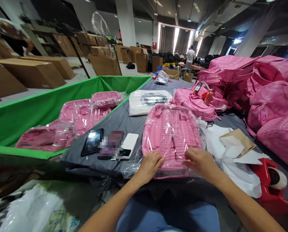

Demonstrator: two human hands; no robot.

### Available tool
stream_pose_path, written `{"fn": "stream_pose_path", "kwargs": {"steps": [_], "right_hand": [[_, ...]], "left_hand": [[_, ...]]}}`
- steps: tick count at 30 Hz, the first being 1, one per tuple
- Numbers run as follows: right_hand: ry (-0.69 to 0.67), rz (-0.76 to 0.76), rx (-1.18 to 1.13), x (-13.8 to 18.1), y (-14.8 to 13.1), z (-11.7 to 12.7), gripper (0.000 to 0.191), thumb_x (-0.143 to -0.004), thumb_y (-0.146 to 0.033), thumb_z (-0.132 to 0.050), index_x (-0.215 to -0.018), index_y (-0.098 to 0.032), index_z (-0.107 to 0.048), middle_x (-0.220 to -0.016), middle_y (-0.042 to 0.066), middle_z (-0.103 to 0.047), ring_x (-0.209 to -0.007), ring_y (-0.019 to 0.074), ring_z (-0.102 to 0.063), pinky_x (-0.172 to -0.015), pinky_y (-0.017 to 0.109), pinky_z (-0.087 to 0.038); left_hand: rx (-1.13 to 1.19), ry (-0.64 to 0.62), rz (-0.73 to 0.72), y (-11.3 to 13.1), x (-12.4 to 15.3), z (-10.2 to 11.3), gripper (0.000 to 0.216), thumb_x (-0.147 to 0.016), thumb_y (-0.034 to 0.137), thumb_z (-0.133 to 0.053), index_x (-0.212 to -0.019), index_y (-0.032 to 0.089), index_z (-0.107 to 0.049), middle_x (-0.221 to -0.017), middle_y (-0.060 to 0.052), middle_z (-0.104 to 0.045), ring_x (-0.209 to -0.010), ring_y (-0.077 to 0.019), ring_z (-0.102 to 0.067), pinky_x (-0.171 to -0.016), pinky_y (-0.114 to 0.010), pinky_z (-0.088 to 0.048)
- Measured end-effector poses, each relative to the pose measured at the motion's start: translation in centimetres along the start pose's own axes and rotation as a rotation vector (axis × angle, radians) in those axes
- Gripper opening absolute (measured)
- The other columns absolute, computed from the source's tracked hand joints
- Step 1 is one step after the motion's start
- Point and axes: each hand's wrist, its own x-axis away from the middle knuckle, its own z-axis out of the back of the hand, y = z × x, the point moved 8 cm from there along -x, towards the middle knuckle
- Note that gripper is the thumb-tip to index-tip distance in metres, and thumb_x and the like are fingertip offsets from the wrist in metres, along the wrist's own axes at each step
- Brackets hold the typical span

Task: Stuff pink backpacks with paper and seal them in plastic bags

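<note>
Plainly inside a clear plastic bag [169, 127], one pink backpack [171, 141]

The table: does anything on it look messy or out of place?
Yes, the papers right of the wrapped bag look untidy: white and brown pieces overlap at odd angles, beside the red tape dispenser. I see no obvious spill.

We had our left hand [150, 162] and right hand [203, 162] at the lower part of a pink backpack [171, 135] in clear plastic [131, 169]. Beyond it we saw white plastic packaging [140, 101]; left, a white device [131, 144] on the grey table cover [124, 124] and wrapped backpacks [82, 116] inside a green-walled bin [13, 104]; right, white paper [240, 175] beside a red tape dispenser [264, 193].
</note>
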Motion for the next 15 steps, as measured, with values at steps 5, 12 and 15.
{"fn": "stream_pose_path", "kwargs": {"steps": [5,12,15], "right_hand": [[-0.216,-0.066,-0.033,-0.7,-0.1,-3.7,0.029,-0.079,-0.038,-0.087,-0.086,-0.023,-0.062,-0.084,-0.001,-0.069,-0.077,0.0176,-0.064,-0.056,0.027,-0.025],[-0.116,-0.034,-0.069,-0.8,0.9,-3.8,0.026,-0.079,-0.034,-0.085,-0.083,-0.021,-0.062,-0.081,0.002,-0.067,-0.077,0.0192,-0.062,-0.057,0.027,-0.028],[0.006,-0.021,-0.354,0.0,0.6,-2.5,0.027,-0.087,-0.045,-0.075,-0.083,-0.022,-0.061,-0.08,0.002,-0.066,-0.074,0.0191,-0.062,-0.061,0.027,-0.04]], "left_hand": [[-0.011,-0.011,-0.098,1.6,1.6,1.6,0.021,-0.101,0.034,-0.053,-0.088,0.022,-0.063,-0.098,-0.004,-0.071,-0.099,-0.0227,-0.061,-0.097,-0.041,-0.042],[-0.152,0.126,-0.018,-1.5,4.4,5.1,0.01,-0.096,0.026,-0.062,-0.087,0.024,-0.066,-0.11,-0.002,-0.073,-0.113,-0.0235,-0.06,-0.113,-0.05,-0.027],[0.001,0.086,0.102,-3.9,3.2,4.6,0.01,-0.091,0.027,-0.067,-0.082,0.022,-0.068,-0.11,-0.004,-0.071,-0.11,-0.0243,-0.059,-0.103,-0.044,-0.038]]}}
